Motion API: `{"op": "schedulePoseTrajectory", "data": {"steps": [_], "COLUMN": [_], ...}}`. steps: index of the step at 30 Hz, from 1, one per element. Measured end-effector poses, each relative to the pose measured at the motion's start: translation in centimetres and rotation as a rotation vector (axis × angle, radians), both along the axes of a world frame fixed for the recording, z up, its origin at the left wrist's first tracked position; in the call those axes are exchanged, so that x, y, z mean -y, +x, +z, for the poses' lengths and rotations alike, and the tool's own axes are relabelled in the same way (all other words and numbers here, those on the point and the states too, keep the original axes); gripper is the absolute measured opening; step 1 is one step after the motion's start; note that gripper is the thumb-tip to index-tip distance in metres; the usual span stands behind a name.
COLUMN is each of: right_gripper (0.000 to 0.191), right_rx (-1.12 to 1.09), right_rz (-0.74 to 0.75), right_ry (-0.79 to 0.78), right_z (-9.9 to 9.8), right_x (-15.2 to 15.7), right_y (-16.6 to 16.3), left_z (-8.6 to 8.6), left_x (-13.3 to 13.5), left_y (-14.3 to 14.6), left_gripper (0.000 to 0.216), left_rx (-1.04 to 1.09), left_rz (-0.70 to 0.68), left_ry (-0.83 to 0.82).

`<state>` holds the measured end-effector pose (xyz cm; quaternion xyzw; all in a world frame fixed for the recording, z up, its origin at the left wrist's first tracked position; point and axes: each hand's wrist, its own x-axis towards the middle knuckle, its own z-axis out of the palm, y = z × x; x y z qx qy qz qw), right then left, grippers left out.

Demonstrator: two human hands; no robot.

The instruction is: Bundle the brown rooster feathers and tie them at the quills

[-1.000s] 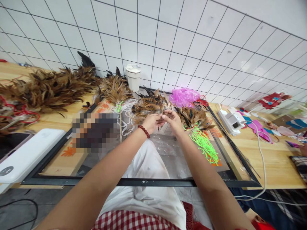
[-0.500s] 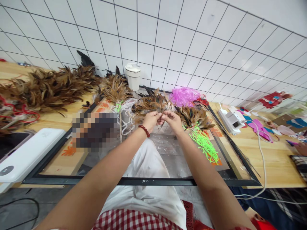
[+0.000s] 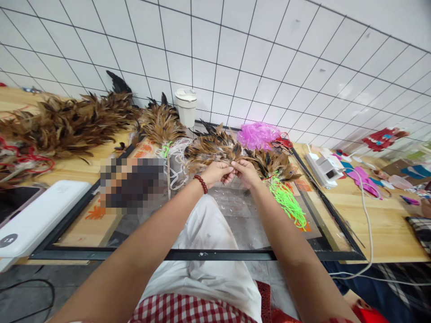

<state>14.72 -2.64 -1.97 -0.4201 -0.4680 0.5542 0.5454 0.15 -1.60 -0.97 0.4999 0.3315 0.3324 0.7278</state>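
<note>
Both my hands meet over the glass in the middle, fingertips touching. My left hand (image 3: 218, 174), with a red bead bracelet (image 3: 201, 183) on its wrist, is closed in a pinch on a small brown feather that the fingers mostly cover. My right hand (image 3: 247, 173) pinches at the same spot, thumb against the left thumb. Just beyond them lies a pile of loose brown and black feathers (image 3: 212, 146). Close to my right hand is a feather bundle (image 3: 271, 162), with a bunch of bright green cords (image 3: 288, 206) below it.
A black-framed glass panel (image 3: 215, 255) lies before me. Behind stand a white lidded cup (image 3: 186, 107) and a crumpled pink plastic bag (image 3: 258, 134). More feather bundles (image 3: 67, 123) and a white power bank (image 3: 43, 217) are left. A power strip (image 3: 323, 169) with cable lies right.
My fingertips have shifted slightly right and closed tighter together. My right hand has moved a little down and right. The feather piles and other things stay in place.
</note>
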Motion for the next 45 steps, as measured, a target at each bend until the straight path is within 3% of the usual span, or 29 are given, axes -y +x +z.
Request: {"op": "schedulePoseTrajectory", "data": {"steps": [4,8,12,16,28,38,45], "right_gripper": [0.038,0.04,0.038,0.036,0.039,0.032,0.036], "right_rx": [0.008,0.05,0.12,0.128,0.005,-0.033,-0.023], "right_rz": [-0.138,-0.194,-0.232,-0.255,-0.232,-0.096,-0.099], "right_ry": [0.067,0.095,0.118,0.147,0.055,0.082,0.083], "right_z": [-0.2,-0.3,-0.3,-0.4,-0.6,-0.5,-0.2], "right_x": [-0.2,-0.2,-0.1,-0.2,-0.4,-0.1,0.0], "right_y": [-0.3,-0.6,-0.8,-0.9,-0.6,-0.7,-0.8], "left_z": [0.1,0.3,0.5,0.5,0.5,0.4,0.4], "left_x": [0.0,0.3,0.8,0.9,-0.1,-0.2,-0.5], "left_y": [-0.1,0.2,0.9,1.1,-0.6,-0.6,-0.8], "left_gripper": [0.023,0.021,0.021,0.019,0.007,0.006,0.002], "left_rx": [0.038,0.008,-0.12,-0.07,0.168,0.15,0.178], "left_rz": [0.001,-0.014,0.117,0.156,-0.087,-0.063,-0.061], "left_ry": [-0.079,-0.025,0.039,-0.007,-0.219,-0.258,-0.28]}}
